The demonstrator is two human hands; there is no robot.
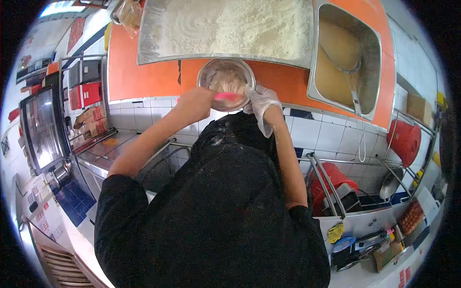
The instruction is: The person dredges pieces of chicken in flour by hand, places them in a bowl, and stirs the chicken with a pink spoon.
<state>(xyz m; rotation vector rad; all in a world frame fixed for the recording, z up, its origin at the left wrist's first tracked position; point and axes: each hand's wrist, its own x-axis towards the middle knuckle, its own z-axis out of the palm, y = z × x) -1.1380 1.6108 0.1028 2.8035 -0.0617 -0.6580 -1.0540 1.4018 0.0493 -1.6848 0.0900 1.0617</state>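
On the orange tabletop [144, 72] a wide steel tray of flour [225, 29] lies just behind a small round metal bowl [225, 79] set at the near edge, with a deep pan of yellowish liquid [345, 62] off to the right. The bare left hand [194, 103] has its fingers closed around a pink utensil [228, 96] reaching across the bowl. The right hand [261, 103], in a clear plastic glove, touches the bowl's right rim, though whether its fingers are curled I cannot tell.

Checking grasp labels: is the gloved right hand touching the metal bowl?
Touching. The head view shows the gloved right hand pressed against the rim of the metal bowl, with no gap between them.
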